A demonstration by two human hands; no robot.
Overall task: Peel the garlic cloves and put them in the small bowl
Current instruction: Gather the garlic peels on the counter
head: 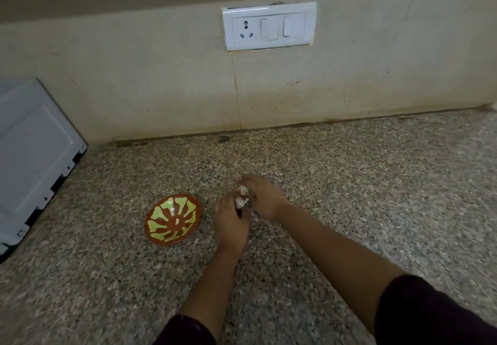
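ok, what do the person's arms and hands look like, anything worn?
Left hand and right hand are bare: no gloves, no visible rings or watch. Forearms uncovered. A dark, near-black left sleeve and right sleeve end near the elbows.

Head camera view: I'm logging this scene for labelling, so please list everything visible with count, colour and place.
small bowl: one, brown with a yellow-green pattern, on the countertop left of the hands
pale piece: one, whitish, in the bowl's centre, likely a peeled clove
garlic: a few white bits, exact count unclear, between the two hands
countertop: one, speckled grey-brown stone, across the lower frame
wall tiles: several, beige, behind the counter
switch plate: one, white, socket plus two switches, on the wall
appliance casing: one, pale grey, far left
sleeves: two, dark, bottom edge
left hand: one, pinches the garlic
right hand: one, holds the garlic from the other side
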